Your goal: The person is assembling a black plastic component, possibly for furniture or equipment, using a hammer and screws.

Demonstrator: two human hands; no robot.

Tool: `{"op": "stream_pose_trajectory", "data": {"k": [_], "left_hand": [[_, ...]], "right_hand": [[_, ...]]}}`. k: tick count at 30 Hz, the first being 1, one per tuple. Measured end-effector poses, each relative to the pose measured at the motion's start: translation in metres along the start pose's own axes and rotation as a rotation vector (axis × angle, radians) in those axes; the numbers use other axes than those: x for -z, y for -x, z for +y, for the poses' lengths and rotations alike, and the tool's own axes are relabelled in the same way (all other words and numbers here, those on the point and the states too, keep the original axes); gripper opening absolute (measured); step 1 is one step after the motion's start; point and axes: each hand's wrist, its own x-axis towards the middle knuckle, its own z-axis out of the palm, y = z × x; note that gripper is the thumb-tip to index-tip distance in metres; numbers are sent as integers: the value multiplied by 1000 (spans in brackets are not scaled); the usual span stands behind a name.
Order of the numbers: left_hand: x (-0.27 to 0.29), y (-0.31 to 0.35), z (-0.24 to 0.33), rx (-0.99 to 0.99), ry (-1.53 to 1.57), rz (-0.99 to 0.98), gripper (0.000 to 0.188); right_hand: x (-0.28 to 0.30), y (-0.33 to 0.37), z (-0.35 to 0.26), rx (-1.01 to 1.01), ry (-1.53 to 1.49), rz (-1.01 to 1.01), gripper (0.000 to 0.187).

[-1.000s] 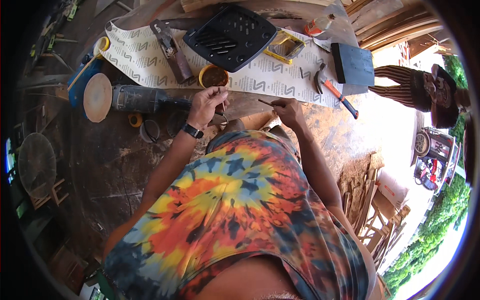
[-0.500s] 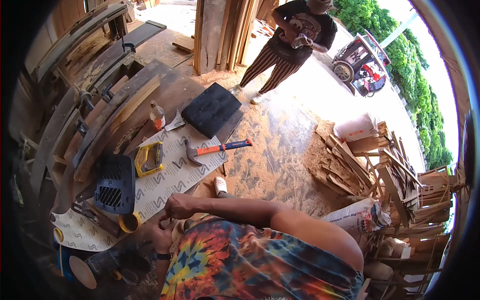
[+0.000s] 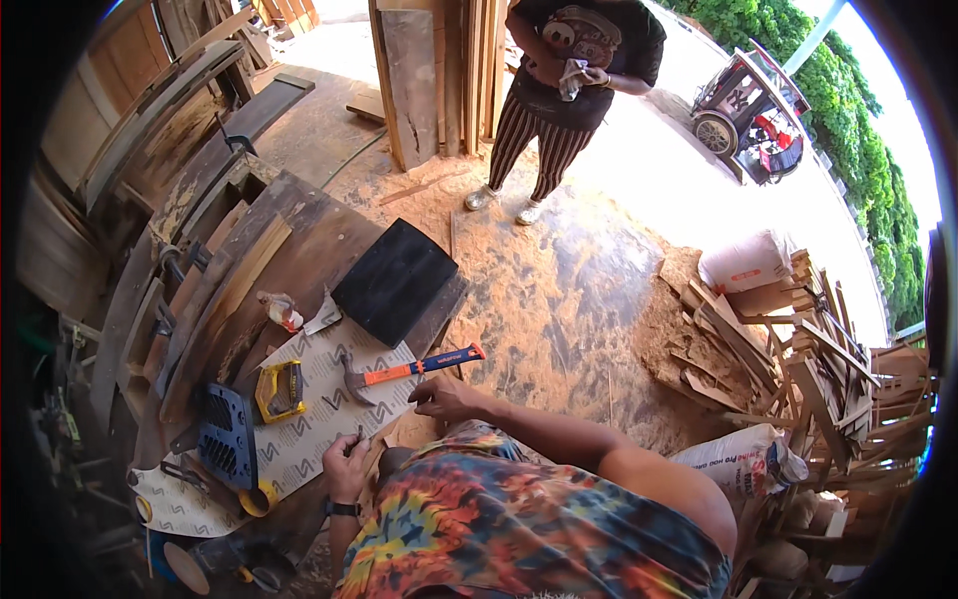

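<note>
My left hand (image 3: 346, 469), a dark band on its wrist, pinches a small thin piece (image 3: 360, 432) too small to name, above a pale patterned sheet (image 3: 324, 424) on the workbench. Close to the hammer (image 3: 414, 367), just on the near side of its handle, my right hand (image 3: 446, 398) has its fingers partly extended and seems to hold nothing. The hammer has an orange and blue handle and lies with its head to the left. Left of it are a yellow-and-black tool (image 3: 280, 391), perhaps a staple gun, and a dark slotted plastic panel (image 3: 228, 437).
A black square pad (image 3: 396, 283), a scraper (image 3: 324, 314) and a bottle (image 3: 281, 310) lie farther back. By the panel is a yellow roll (image 3: 259, 498). Someone in striped trousers (image 3: 547, 140) stands beyond the bench. Scrap wood (image 3: 768, 339) and sacks (image 3: 743, 457) are piled right.
My hands, close together before, have parted. The right moved back and right toward the hammer; the left moved right and slightly back, now showing the small piece. The whole view has shifted.
</note>
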Motion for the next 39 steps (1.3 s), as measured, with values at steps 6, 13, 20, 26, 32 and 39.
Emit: {"op": "stream_pose_trajectory", "data": {"k": [6, 13, 20, 26, 32, 39], "left_hand": [[-32, -22, 18, -1, -9, -36, 22], [-34, -36, 44, 127, 26, -147, 22], [-16, -70, 52, -23, 5, -120, 22], [22, -93, 42, 7, 29, -112, 21], [58, -108, 18, 1, 27, -68, 20], [64, -132, 12, -37, 102, -77, 21]], "right_hand": [[58, 21, 26, -169, 35, 177, 31], [70, 12, 9, -191, -189, 342, 22], [51, 27, 16, -578, 377, 417, 63], [22, 13, 29, -555, 392, 450, 64], [29, -5, 37, -647, 354, 529, 66], [62, -21, 11, -611, 526, 216, 56]]}}
